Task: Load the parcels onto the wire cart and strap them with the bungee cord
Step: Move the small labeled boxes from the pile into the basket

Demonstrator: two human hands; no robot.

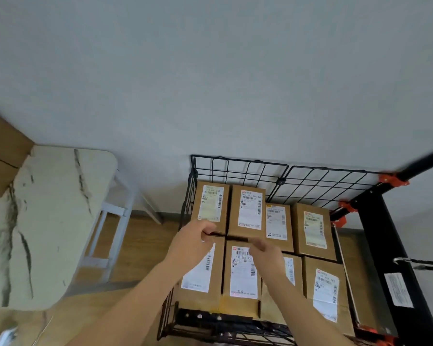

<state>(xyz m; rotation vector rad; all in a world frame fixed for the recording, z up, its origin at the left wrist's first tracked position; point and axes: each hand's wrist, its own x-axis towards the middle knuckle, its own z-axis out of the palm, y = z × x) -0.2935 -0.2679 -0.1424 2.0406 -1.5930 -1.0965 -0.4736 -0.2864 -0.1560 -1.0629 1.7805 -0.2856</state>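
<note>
Several brown cardboard parcels with white labels fill the black wire cart [238, 168] in two rows. My left hand [194, 242] hovers at the far edge of the near-left parcel [203, 273], fingers curled together over the dark gap between the rows. My right hand [266, 254] is blurred, fingers bunched and pointing left, over the near-middle parcel [243, 278]. I cannot tell whether either hand grips anything. A metal hook of the black bungee cord [420, 264] hangs at the cart's right side, apart from both hands.
A pale marbled table [50, 221] with white legs stands to the left, with a cardboard box [3, 151] beyond it. The cart's black handle frame with orange clamps [394, 179] rises on the right. A grey wall is behind, and the floor is wood.
</note>
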